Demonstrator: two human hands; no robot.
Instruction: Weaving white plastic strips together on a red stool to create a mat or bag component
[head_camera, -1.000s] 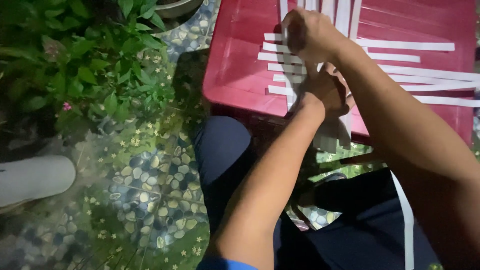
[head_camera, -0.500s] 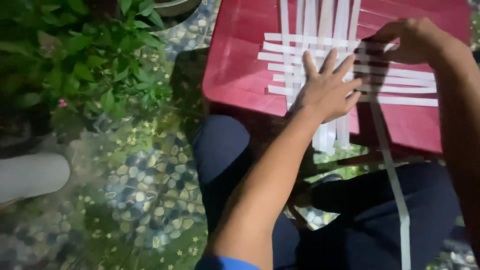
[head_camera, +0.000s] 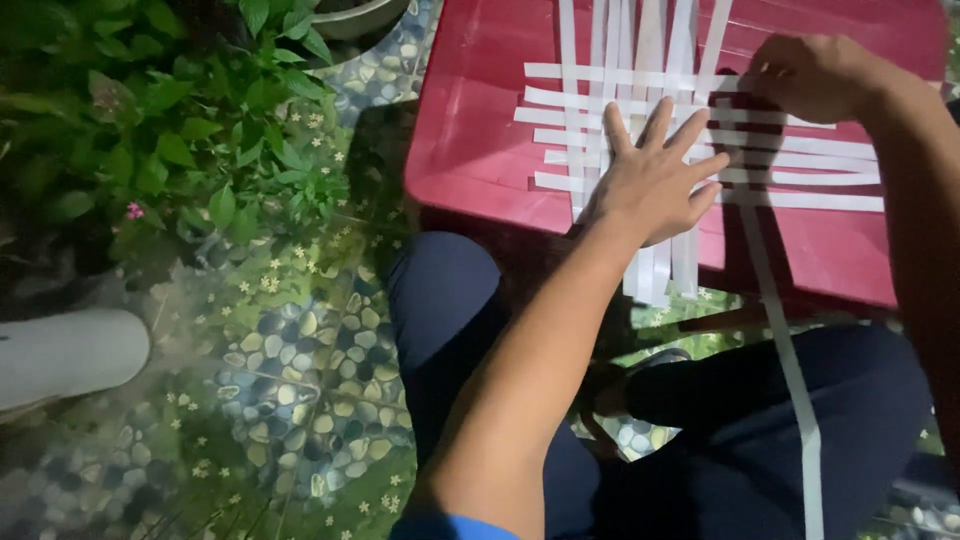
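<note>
We're seeing white flat strips (head_camera: 640, 130) lying crossed in an over-under weave on a red desk (head_camera: 480, 130): several running lengthwise, several crosswise, forming a loose lattice. Lengthwise strip ends are hanging off the desk's near edge. One long strip (head_camera: 790, 370) is trailing down past the edge over a dark trouser leg. Crosswise ends are sticking out unevenly on both sides.

Outdoor garden or yard at night. Indicators: pebble-mosaic paving (head_camera: 300, 370), leafy plants (head_camera: 170, 130) with small flowers growing beside it, and a red plastic table (head_camera: 470, 140) used as work surface.
</note>
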